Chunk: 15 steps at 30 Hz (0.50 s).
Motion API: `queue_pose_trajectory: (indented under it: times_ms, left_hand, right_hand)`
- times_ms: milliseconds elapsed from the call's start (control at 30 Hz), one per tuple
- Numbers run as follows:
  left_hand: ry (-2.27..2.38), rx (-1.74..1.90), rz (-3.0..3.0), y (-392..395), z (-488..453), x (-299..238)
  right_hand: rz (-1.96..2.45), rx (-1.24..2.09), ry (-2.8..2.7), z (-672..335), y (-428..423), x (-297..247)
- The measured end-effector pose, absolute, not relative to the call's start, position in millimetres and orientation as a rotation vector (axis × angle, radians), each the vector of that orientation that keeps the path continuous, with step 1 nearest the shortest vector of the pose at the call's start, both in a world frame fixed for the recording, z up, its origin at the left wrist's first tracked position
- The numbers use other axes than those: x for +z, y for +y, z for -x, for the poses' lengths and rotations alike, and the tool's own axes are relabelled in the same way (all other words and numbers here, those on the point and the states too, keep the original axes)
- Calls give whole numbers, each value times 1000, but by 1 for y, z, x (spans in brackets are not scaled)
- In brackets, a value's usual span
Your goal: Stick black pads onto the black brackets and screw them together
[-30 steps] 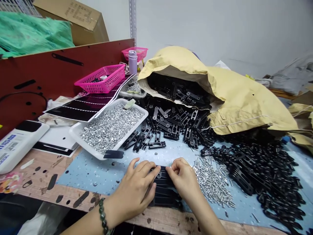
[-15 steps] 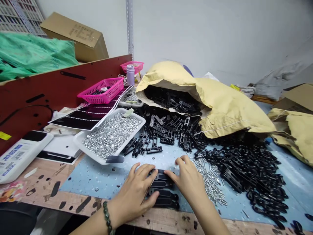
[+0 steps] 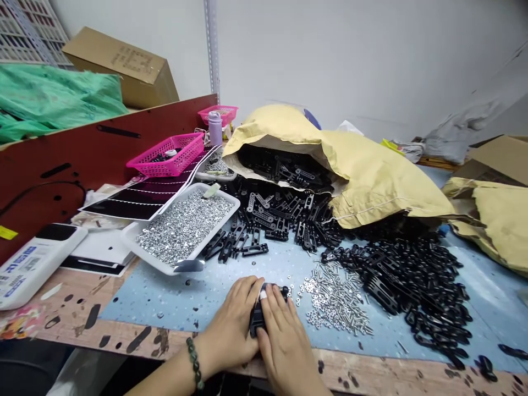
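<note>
My left hand [image 3: 233, 324] and my right hand [image 3: 285, 341] are close together at the front of the blue mat. Between them they squeeze a bunch of black slotted plastic pieces [image 3: 256, 319], mostly covered by the fingers. The left fingers wrap the near left side, and the right fingers lie pressed together over the right side. A white wrap shows on a fingertip. Right of the hands, a pile of silver screws [image 3: 348, 300] lies on the mat, with small nuts [image 3: 319, 313] scattered along its left side.
A white tray of small silver parts [image 3: 235, 206] stands behind at left. Black slotted parts [image 3: 297, 212] spill from a yellow sack [image 3: 371, 170]. More black parts [image 3: 429, 280] heap at right. A pink basket [image 3: 185, 157] and a white device [image 3: 45, 264] sit left.
My right hand has moved left against my left hand. The black pieces, earlier spread in a row, are now bunched between both hands. Nuts beside the screws have come into view.
</note>
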<state>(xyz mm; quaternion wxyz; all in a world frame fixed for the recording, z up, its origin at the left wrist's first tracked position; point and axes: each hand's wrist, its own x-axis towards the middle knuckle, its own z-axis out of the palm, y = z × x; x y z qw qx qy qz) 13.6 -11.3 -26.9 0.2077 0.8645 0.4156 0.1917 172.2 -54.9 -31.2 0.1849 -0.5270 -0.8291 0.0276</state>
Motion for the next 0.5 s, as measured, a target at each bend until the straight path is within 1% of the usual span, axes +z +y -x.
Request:
queue_pose_trajectory:
  times_ms: [200,267,333,433,500]
  left_hand:
    - [1115,606,-2440,-9,-12,-21]
    - [1080,653,-2423,-7,-13,-15]
    - [1039,696,-2356,-5,-12,-6]
    - [1029,730,-2048,-4,-6,15]
    - [956,658,-1676,-7,0,30]
  right_hand:
    - [1280,119,-2400,-180,-77,-29]
    - [1215,200,-2355,-190,-81,-28]
    - [1235,320,-2197,-201,-82,-25]
    - [1368,398,-1804,-213,-73,-12]
    - [1313,391,-1664,-210,-60,-2]
